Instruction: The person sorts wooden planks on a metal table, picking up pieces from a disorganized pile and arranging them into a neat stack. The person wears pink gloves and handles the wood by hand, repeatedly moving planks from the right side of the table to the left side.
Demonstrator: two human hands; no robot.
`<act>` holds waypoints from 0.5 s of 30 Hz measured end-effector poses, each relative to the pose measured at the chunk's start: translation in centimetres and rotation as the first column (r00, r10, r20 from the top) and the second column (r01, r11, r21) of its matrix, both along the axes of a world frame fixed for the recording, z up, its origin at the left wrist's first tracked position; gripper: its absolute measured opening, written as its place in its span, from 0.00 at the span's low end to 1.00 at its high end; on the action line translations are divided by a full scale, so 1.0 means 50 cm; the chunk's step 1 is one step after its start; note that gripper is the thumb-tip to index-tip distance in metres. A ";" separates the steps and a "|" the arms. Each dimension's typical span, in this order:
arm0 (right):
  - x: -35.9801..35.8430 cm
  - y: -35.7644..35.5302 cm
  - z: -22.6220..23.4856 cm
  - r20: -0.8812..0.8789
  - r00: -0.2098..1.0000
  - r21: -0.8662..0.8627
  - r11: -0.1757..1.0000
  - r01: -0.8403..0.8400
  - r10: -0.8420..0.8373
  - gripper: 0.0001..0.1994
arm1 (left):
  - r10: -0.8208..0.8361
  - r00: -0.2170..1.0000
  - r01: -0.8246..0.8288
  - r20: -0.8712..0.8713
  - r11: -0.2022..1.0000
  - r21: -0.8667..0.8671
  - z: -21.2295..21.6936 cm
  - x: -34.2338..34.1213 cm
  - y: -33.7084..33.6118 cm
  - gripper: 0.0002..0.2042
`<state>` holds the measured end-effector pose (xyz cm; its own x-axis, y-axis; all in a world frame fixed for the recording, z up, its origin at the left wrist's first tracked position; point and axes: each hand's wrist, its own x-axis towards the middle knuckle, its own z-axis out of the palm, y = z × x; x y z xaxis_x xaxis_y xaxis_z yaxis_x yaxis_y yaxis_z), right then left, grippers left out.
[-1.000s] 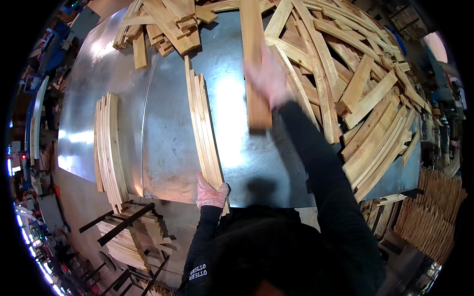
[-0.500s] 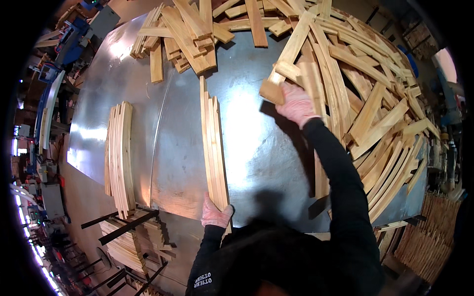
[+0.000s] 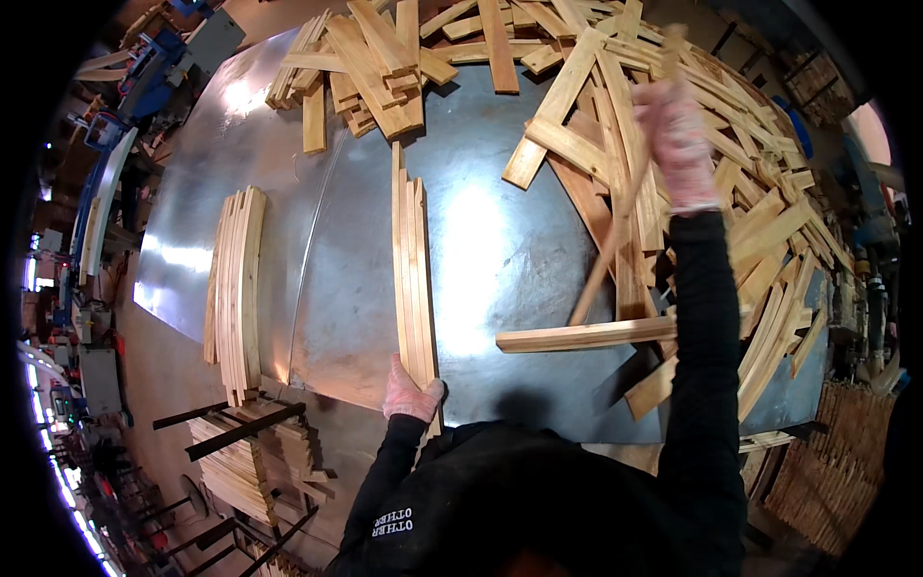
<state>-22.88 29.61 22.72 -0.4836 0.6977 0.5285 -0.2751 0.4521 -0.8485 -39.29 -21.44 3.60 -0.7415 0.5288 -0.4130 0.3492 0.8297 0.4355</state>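
Observation:
My left hand [image 3: 411, 393], in a pink glove, presses against the near end of a row of wooden slats [image 3: 410, 260] standing on edge on the metal table [image 3: 500, 250]. My right hand [image 3: 675, 135], also gloved, is raised over the big heap of slats [image 3: 769, 221] on the right and grips a long thin slat [image 3: 615, 231] that slants down toward the table. A loose slat [image 3: 586, 336] lies flat across the table just below it.
A second bundle of slats [image 3: 235, 284] stands on edge at the table's left side. Another pile of slats [image 3: 375, 58] lies at the far edge. More stacked wood [image 3: 240, 462] sits below the table at lower left, and stacks [image 3: 827, 471] at lower right.
My right hand has moved right and up into the heap and lifted a thin slat from it. The left hand has stayed at the near end of the row.

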 end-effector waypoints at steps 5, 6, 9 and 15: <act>0.048 -0.286 -0.414 0.819 0.573 -0.160 0.972 0.173 0.033 0.54 | -0.005 1.000 0.005 -0.005 1.000 0.027 0.003 0.006 -0.004 0.52; 0.054 -0.367 -0.448 0.837 0.520 -0.330 0.916 0.227 0.173 0.53 | 0.012 1.000 -0.012 -0.015 1.000 0.005 0.003 0.004 -0.012 0.51; 0.044 -0.451 -0.453 0.843 0.532 -0.318 0.869 0.379 0.077 0.42 | 0.031 0.999 -0.031 0.014 0.999 -0.025 0.018 0.006 0.004 0.50; 0.054 -0.493 -0.472 0.576 0.817 -0.577 0.728 0.372 0.039 0.33 | 0.029 0.999 -0.030 -0.029 0.999 -0.019 0.019 0.010 0.005 0.50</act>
